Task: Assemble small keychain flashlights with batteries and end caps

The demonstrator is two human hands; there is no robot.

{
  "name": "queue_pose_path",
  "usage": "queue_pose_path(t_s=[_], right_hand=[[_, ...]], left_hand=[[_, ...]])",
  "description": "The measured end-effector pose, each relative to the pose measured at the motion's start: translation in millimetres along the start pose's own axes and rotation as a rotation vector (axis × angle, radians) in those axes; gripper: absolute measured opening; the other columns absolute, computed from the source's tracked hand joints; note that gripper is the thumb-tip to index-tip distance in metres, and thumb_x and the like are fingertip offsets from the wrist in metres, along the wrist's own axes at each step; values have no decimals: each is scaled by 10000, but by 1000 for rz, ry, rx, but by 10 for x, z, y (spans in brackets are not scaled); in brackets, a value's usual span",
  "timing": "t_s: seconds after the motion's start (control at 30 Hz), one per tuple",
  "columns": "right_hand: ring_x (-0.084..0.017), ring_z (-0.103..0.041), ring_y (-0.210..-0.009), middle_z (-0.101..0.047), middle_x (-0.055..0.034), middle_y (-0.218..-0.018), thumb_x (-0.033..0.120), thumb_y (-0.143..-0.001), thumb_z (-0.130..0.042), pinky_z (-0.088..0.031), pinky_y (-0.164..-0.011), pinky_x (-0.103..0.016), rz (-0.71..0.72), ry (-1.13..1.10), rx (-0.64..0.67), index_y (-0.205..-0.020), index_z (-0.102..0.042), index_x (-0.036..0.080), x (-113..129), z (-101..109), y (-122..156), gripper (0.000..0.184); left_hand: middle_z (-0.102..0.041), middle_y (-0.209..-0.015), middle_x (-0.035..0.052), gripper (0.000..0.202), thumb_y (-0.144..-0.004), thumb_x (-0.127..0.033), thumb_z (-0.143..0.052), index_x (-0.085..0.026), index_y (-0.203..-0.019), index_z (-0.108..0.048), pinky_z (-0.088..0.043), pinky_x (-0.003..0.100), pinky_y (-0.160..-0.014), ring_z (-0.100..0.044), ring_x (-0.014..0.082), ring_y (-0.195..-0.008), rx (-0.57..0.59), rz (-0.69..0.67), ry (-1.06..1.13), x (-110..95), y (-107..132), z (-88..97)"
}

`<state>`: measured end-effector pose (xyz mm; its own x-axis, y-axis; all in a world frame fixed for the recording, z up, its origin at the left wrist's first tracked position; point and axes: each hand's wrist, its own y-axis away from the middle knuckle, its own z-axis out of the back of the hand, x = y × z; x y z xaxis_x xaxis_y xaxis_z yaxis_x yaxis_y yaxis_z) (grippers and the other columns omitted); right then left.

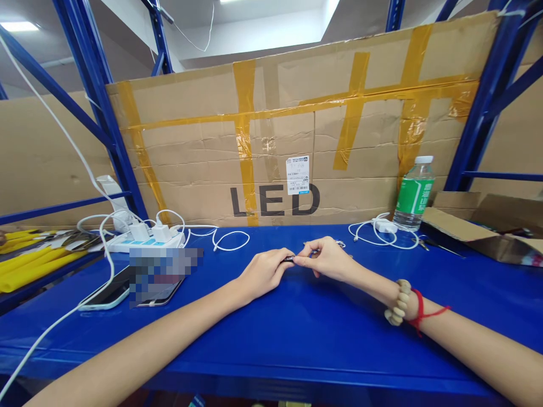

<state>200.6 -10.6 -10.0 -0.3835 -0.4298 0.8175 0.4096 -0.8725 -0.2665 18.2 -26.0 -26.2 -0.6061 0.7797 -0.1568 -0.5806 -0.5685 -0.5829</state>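
Note:
Above the middle of the blue tabletop (263, 333), my two hands meet fingertip to fingertip. My left hand (265, 272) is closed in a pinch around a small dark object (289, 259), most of which its fingers cover. From the other side my right hand (322, 257) pinches at the end of this same piece, thumb against forefinger. What kind of thing it is cannot be made out. Behind my right hand, a small shiny item (340, 243) lies on the table, partly hidden.
On the left are a power strip (146, 247) with white chargers and two phones (106, 294). A coiled white cable (384, 227), a water bottle (416, 195) and an opened cardboard box (462, 229) stand at the right. Tall cardboard (195, 158) backs the table.

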Motion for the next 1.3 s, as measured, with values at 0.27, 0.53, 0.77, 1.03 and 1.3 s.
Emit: queue_pose_path(t_s=[0.27,0.53,0.77,1.03,1.3], right_hand=[[-61,-419,-359,-473,46,-375,517,-560,-706,-335,-383,-186,-214,-95,45,-528,-530,164,54,7,11,396],[-47,-423,-430,-451,54,-475,492,-525,-740,-293,-385,-167,-351,-235,85,-560,-518,160,90,15,18,401],[-40,-403,-457,-426,60,-532,521,-583,-702,-292,-410,-164,-399,-307,130,-650,-536,168,18,25,-14,396],[-24,-387,-466,-453,52,-615,537,-602,-685,-264,-398,-147,-346,-323,153,-672,-487,160,-51,8,-26,432],[-15,-392,-457,-457,51,-636,529,-586,-697,-257,-387,-137,-345,-318,106,-650,-473,155,-61,-27,-44,441]], left_hand=[[-647,-859,37,112,-887,-214,-415,-181,-914,-518,-472,259,-689,-611,152,-760,3,-4,-36,1,-13,-2],[-635,-843,37,80,-881,-231,-435,-183,-841,-484,-468,264,-677,-602,160,-757,-17,0,-73,37,-20,-24],[-640,-867,46,96,-885,-252,-437,-179,-877,-499,-479,271,-699,-609,168,-789,-11,-10,-82,42,-31,-5],[-640,-1052,56,213,-884,-189,-443,-168,-1080,-523,-468,296,-855,-596,175,-966,-62,-43,-53,31,-54,-7],[-648,-1038,44,187,-886,-182,-429,-176,-1034,-544,-477,283,-830,-607,170,-945,-29,19,-65,11,-68,-3]])
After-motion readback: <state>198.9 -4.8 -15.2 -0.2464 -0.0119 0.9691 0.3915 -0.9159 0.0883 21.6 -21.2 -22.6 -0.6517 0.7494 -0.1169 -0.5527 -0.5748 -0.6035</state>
